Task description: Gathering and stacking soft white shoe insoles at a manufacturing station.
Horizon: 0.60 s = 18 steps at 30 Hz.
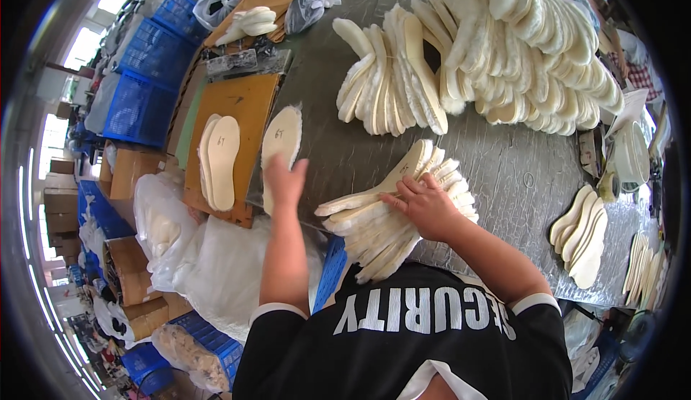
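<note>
My left hand [286, 181], smeared a little by motion, is over the lower half of a single cream insole [283, 130] with handwritten marks. Its thumb and fingers are apart, and the insole under it looks still. In front of me lies a fanned bundle of fleece-lined insoles [374, 238], its near ends close to my shirt. My right hand [430, 209] grips the top of this bundle, fingers bent over the upper insoles and thumb pointing left. On an orange-brown board [248, 112] at the left, two overlapping insoles [222, 162] lie with their smooth side up.
Large piles of fleece insoles [518, 55] and a tied-looking bunch [392, 76] cover the far table. Smaller stacks [581, 238] lie at the right. Blue crates [140, 105], cardboard boxes [133, 173] and white plastic bags [223, 270] crowd the left side of the table [497, 184].
</note>
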Motion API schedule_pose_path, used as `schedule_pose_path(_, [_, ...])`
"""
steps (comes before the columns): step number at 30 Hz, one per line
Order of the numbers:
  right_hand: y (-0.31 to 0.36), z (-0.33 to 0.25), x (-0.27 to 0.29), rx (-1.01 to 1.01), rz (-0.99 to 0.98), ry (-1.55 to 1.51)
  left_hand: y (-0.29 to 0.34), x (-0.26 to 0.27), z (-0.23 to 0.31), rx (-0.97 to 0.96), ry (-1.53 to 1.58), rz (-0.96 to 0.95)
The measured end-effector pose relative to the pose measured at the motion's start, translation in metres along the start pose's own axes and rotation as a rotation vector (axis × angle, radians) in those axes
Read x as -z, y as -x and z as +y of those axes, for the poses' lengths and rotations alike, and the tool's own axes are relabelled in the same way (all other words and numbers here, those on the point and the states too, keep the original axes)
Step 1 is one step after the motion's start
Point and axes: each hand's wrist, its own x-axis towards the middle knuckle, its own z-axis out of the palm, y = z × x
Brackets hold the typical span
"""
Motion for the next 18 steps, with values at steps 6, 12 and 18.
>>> schedule_pose_path(6, [0.006, -0.007, 0.006, 0.021, -0.027, 0.024, -0.007, 0.012, -0.023, 0.262, -0.215, -0.036])
schedule_pose_path(12, [0.02, -0.018, -0.005, 0.022, 0.032, 0.029, 0.034, 0.018, 0.019, -0.174, 0.573, -0.159])
schedule_pose_path(18, [0.017, -0.025, 0.001, 0.008, 0.001, 0.013, 0.035, -0.028, 0.053, -0.657, 0.192, -0.784])
